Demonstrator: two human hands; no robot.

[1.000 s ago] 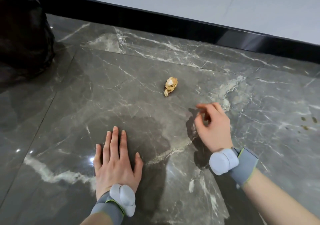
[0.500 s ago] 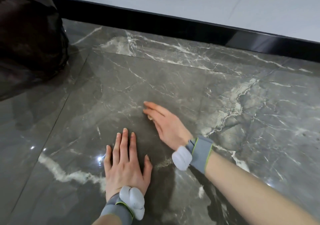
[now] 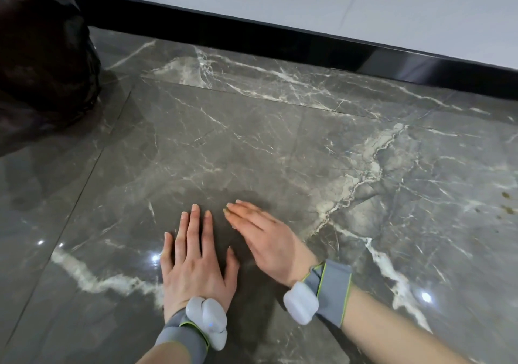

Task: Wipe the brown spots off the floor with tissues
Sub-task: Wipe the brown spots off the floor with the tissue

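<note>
My left hand (image 3: 196, 260) lies flat on the grey marble floor (image 3: 280, 145), fingers straight and spread. Just to its right, my right hand (image 3: 263, 237) lies low over the floor with straight fingers pointing up-left; its fingers carry brownish smudges. No tissue shows, and I cannot tell whether one lies under the right hand. A few small brown spots (image 3: 507, 209) mark the floor at the far right edge, well away from both hands.
A dark, bulky plastic bag (image 3: 42, 55) stands at the upper left on the floor. A black skirting board (image 3: 280, 38) runs along the white wall at the back. Open floor lies between the hands and the wall.
The crumpled stained tissue that lay on the floor is out of sight. My right hand swept left across it and now lies straight-fingered beside the left hand, which has stayed flat.
</note>
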